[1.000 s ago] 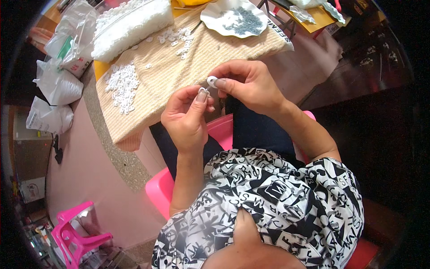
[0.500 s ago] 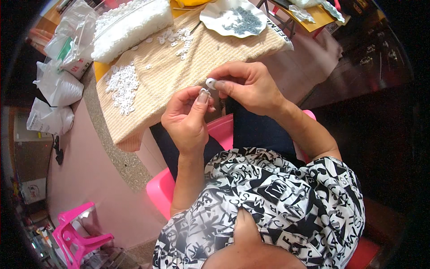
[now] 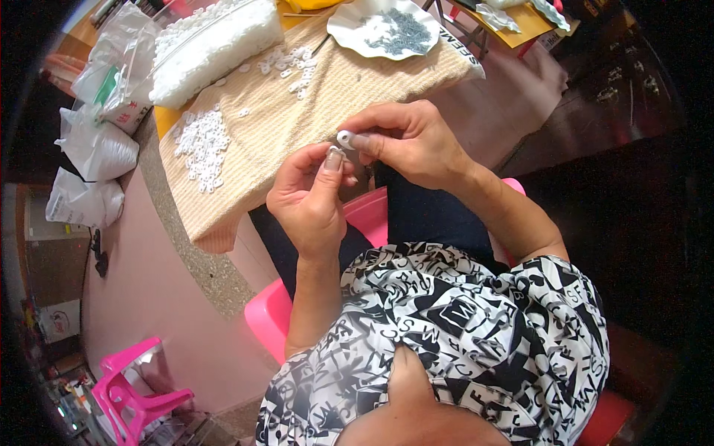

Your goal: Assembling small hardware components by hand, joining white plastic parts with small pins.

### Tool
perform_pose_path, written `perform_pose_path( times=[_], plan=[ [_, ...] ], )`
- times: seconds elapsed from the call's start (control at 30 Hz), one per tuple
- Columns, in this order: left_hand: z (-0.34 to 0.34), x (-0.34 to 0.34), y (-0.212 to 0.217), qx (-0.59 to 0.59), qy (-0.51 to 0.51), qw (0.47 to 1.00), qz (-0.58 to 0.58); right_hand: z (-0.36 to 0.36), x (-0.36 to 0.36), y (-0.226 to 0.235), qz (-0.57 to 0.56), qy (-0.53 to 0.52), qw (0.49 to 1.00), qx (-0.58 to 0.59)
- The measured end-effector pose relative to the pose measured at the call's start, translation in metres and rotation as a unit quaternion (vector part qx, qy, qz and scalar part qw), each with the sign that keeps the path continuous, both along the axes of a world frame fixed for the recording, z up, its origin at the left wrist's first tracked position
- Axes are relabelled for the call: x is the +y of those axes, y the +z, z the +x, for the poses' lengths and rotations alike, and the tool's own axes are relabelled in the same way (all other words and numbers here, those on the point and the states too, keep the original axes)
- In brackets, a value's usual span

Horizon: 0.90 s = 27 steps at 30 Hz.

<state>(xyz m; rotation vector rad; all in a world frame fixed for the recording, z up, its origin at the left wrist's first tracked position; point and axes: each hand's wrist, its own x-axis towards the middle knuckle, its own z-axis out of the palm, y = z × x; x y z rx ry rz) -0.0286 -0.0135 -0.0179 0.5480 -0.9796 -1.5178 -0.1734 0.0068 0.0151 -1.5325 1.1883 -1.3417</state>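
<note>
The right hand pinched a small, rounded white plastic piece (its long axis unclear) just beyond and right of a thin white plastic piece pinched in the left hand.

Table — cloth over it. On cloth, left: heap of small pieces; behind heap, filled container; right of container, scattered pieces, then dish (bits inside) at the far side. Left of table: plastic bags. Cloth's near edge: left hand, right hand — small part in the latter. Lower left, floor: stool.
</note>
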Motion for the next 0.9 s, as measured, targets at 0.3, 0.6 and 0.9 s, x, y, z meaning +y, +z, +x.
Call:
perform_pose_path(
  times=[0.3,0.6,0.9],
  plan=[
    [-0.002,0.001,0.0,0.001,0.007,1.0,0.004,0.004,0.0,-0.005,0.02,0.005,0.998,-0.059],
    [0.001,-0.001,-0.002,0.006,-0.013,1.0,-0.005,-0.003,0.0,0.003,0.046,0.02,0.996,-0.073],
    [0.001,-0.001,-0.001,0.006,-0.014,1.0,-0.001,-0.002,0.0,0.005,0.047,0.018,0.997,-0.052]
  ],
)
